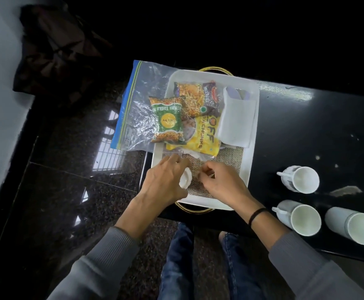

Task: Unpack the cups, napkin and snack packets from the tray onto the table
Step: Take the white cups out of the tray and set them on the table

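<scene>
Left hand (166,182) spread flat, palm down; right hand (222,182) curled, fingertips pinched together.

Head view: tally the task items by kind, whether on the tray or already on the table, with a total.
Cups on the table: 3
Snack packets on the tray: 3, green, orange-brown, yellow
Napkin on the tray: 1
Total: 7

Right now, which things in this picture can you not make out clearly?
Head view only:
- Small white round object: mostly hidden by the left hand; identity unclear.
- Right hand: fingers curl over the burlap mat; what they pinch cannot be seen.
- Rightmost white cup: its handle is cut by the frame edge.
- Brown snack packet: label too blurred.
</scene>
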The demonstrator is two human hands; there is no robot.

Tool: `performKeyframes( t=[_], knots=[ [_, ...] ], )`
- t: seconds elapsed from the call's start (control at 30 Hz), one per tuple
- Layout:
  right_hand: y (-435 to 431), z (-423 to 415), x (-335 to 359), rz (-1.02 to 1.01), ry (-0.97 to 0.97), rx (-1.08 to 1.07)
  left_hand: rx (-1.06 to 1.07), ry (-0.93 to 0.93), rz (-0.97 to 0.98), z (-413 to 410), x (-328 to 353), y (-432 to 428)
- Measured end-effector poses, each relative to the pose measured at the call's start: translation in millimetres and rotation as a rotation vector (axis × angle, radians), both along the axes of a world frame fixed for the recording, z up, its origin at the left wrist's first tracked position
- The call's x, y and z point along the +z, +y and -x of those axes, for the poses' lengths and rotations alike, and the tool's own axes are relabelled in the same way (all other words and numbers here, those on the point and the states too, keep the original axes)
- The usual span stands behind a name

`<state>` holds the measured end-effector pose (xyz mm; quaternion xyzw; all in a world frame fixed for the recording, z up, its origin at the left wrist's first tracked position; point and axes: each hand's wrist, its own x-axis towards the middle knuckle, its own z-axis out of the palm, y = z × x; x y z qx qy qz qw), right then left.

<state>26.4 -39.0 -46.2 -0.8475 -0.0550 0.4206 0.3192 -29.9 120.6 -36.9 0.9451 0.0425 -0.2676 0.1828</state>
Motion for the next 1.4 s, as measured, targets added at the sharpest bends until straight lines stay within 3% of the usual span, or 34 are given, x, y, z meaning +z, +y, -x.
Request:
performKeyframes(
  t=[0.2,0.4,0.63,0.93,1.07,1.2,1.4],
  knots=[
    [-32,-2,2,-0.159,0.09,-0.356,0.348,-0.058,0.391,-15,6,-23],
    [-84,-15,10,-0.352,0.316,-0.649,0.57,-0.013,0.684,-37,16,-66],
    [-157,-35,41,-0.501,0.224,-0.807,0.501,0.019,0.903,-69,36,-136],
    [-266,-48,61,-0.368,-0.039,-0.878,0.163,0.077,0.867,-119,41,-236],
    [-303,-52,49,-0.051,-0.232,-0.717,0.022,0.065,0.741,-133,25,-278],
    [-321,-57,31,0.14,-0.423,-0.461,-0.13,0.094,0.582,-142,11,-306],
    [-332,-51,5,0.176,-0.505,-0.343,-0.151,0.127,0.504,-145,-6,-323]
  ],
)
